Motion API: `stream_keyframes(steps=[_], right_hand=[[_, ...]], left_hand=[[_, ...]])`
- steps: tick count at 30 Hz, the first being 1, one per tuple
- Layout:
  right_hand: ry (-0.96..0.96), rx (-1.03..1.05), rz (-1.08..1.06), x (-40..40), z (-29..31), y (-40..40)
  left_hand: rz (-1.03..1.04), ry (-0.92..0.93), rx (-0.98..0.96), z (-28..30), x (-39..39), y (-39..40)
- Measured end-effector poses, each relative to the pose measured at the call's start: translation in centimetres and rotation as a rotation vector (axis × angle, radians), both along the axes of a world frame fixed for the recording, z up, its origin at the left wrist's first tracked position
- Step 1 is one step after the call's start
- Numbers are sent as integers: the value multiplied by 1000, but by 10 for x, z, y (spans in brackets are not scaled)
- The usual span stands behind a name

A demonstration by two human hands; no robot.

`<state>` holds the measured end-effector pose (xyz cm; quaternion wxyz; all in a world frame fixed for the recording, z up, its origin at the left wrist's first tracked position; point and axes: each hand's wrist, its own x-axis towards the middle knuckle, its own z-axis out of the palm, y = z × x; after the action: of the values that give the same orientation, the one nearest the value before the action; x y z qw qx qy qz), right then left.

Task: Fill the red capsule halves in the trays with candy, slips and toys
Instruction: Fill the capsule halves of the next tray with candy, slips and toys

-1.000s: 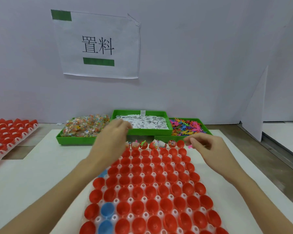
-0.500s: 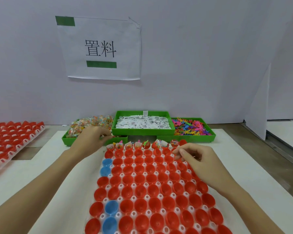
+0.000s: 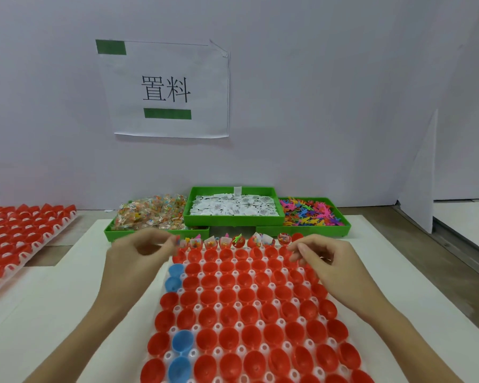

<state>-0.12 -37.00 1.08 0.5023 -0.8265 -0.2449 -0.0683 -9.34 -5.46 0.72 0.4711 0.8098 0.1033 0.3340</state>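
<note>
A: Head view, capsules?
B: Red halves sit in the tray at 6 o'clock; only the far row is filled.
A: Hands?
B: Left hand at 9 o'clock of that row, fingers curled; right hand at 3 o'clock, fingertips pinched. Contents of either, cannot tell.
A: Supplies?
B: Candy, slips, toys in green bins at 12 o'clock.

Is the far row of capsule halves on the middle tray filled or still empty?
Mostly filled: the far row of capsule halves shows slips, candy and toy bits poking out; its right-end cup looks empty. The rows nearer look empty.
</note>
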Motion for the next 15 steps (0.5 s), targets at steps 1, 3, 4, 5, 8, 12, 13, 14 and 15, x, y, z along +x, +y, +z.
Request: stream_keyframes(steps=[1,3,4,5,8,12,13,14,15], right_hand=[[-14,-10,-12,1,1,3],[-59,-52,-29,7,4,11],[-90,-83,-32,12,6,16],[-121,-121,-31,18,9,22],[-190,-259,-45,50,22,42],[-210,-440,-83,101,41,69],[-198,-491,-93,113,43,75],[-186,-545,-103,123,43,80],[-172,-597,-107,132,43,84]], left_hand=[[-30,2,-29,-6,-8,-4],[-73,2,-98,-19,-20,-8],[-86,3,-123,-24,-23,-8],[-90,2,-130,-28,-25,-8],[-43,-13,-23,-34,-28,-6],[-10,-55,150,-35,-32,-3],[-9,-62,165,-35,-32,-1],[-7,-67,179,-35,-33,1],[-3,-68,195,-35,-33,2]])
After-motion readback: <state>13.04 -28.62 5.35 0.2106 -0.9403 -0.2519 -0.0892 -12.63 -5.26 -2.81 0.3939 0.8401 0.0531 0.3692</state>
